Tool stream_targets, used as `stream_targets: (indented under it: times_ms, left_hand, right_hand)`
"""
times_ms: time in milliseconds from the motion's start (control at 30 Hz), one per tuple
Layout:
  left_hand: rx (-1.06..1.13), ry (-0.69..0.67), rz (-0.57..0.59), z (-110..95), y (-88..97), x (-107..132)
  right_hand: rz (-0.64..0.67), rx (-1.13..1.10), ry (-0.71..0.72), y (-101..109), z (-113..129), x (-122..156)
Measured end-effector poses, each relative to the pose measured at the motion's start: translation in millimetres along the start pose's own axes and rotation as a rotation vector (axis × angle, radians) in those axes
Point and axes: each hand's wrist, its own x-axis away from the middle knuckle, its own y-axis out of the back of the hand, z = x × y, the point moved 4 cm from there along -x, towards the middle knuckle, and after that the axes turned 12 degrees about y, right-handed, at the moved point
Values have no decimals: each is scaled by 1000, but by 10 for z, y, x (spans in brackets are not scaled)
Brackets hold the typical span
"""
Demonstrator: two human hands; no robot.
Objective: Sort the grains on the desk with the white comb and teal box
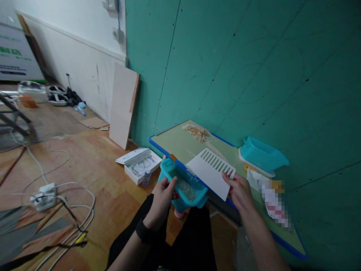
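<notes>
My left hand (162,197) is closed on the near rim of a turquoise plastic bin (184,205) below the table's edge. Pale granules (187,190) lie in the bin. In my right hand (239,190) is a flat white slotted board (210,171), gripped by its right end between thumb and fingers. It slants across the table edge, its left corner near pale bits (191,171) at the edge above the bin. Farther back on the green tabletop (175,139) sits a heap of yellowish and pale grains (197,132).
A second turquoise bin (263,154) and a partly blurred packet (273,205) rest on the table's right side, against the green wall (239,75). An open white box (142,165), a leaning board (124,105) and a power strip with cables (45,195) are on the left.
</notes>
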Motion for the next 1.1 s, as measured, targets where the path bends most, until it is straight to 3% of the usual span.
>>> stream_targets:
  times_ms: [100, 200, 433, 533, 633, 767, 1100]
  left_hand:
    - [30, 34, -11, 31, 6, -41]
    - [39, 41, -8, 45, 37, -66]
    - [61, 21, -7, -11, 173, -43]
    - [54, -6, -37, -45, 229, -68]
    - [34, -8, -56, -57, 265, -113]
    - [68, 8, -40, -25, 286, -176]
    - [67, 48, -4, -60, 295, -251]
  right_hand:
    - [49, -29, -11, -79, -16, 27]
    - [52, -64, 1, -21, -12, 8]
    - [-284, 14, 317, 673, 57, -223]
    - [-344, 59, 348, 813, -18, -308]
    - [-295, 69, 246, 731, -105, -355]
    - [-227, 57, 120, 456, -116, -335]
    - [-27, 32, 43, -188, -110, -289]
